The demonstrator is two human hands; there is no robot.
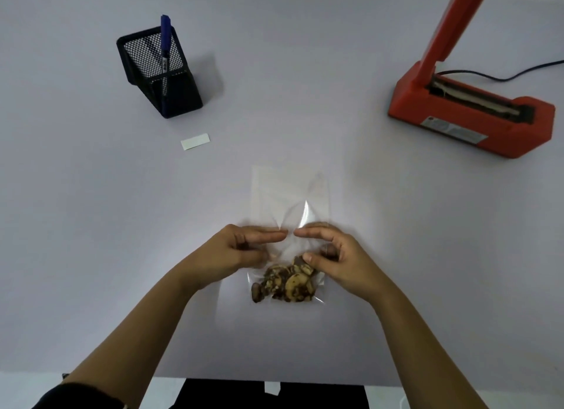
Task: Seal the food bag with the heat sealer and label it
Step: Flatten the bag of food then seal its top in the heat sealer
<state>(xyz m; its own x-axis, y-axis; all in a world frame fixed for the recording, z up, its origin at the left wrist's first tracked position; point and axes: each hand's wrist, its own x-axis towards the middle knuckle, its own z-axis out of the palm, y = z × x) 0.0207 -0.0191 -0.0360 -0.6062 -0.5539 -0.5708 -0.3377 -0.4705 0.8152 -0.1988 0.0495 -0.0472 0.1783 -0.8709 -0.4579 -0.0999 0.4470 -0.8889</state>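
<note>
A clear plastic food bag (290,195) lies flat on the white table, its mouth pointing away from me. Brown dried food pieces (285,283) fill its near end. My left hand (244,248) and my right hand (332,251) rest on the bag's middle, index fingertips almost touching, thumbs pinching the film just above the food. The orange heat sealer (470,115) stands at the far right with its arm raised. A small white label (195,141) lies to the far left of the bag. A blue marker (165,60) stands in a black mesh holder (160,73).
The sealer's black power cord (518,74) runs off toward the right edge. The table's near edge (274,378) is close to my body, with a small white scrap (272,389) below it.
</note>
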